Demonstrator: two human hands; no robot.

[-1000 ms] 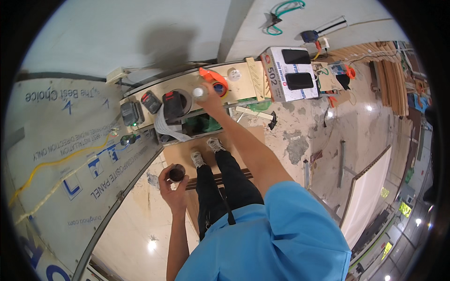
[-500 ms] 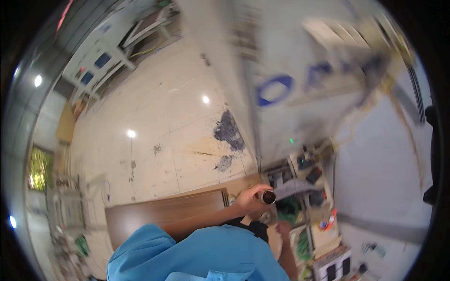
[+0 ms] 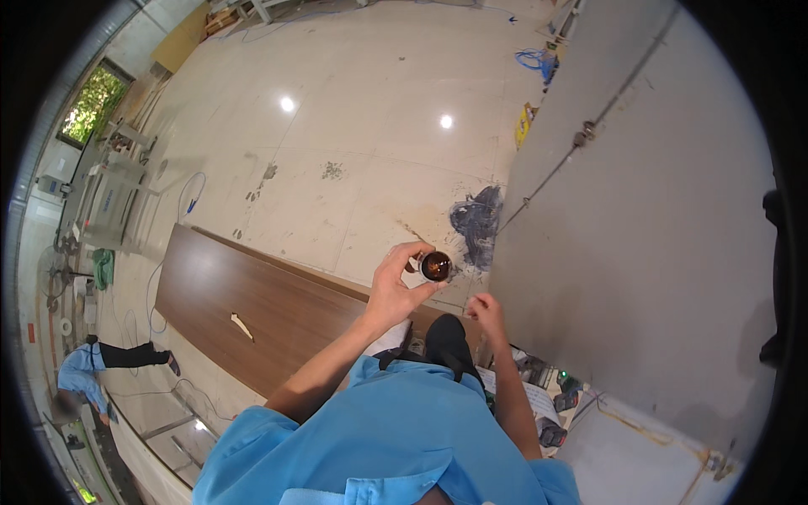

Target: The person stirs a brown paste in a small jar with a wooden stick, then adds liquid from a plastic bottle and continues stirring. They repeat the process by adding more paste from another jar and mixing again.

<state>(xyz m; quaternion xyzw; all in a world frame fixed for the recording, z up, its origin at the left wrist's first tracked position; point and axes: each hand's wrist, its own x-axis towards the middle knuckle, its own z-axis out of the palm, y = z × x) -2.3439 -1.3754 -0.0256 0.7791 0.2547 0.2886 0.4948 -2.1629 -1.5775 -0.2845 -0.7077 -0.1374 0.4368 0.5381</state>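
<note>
My left hand (image 3: 399,286) is closed around a small clear cup (image 3: 423,257) of dark brown liquid (image 3: 436,267), holding it in front of my body above the pale floor. Seen from above, the cup's round mouth faces up, and light glints off the liquid. To the right of it and a little nearer, my right hand (image 3: 486,316) hangs with its fingers curled in. I see nothing in those fingers.
A brown wood-grain board (image 3: 227,290) lies left, a small pale curved piece (image 3: 242,326) on it. A grey panel (image 3: 631,202) rises along the right. A dark patch (image 3: 477,227) marks the tiled floor (image 3: 362,185). Far left, another person (image 3: 84,370) bends over equipment.
My view has swung, bringing the grey panel alongside on the right and more of the board into sight. The cup stays in my left hand; my right hand has come forward.
</note>
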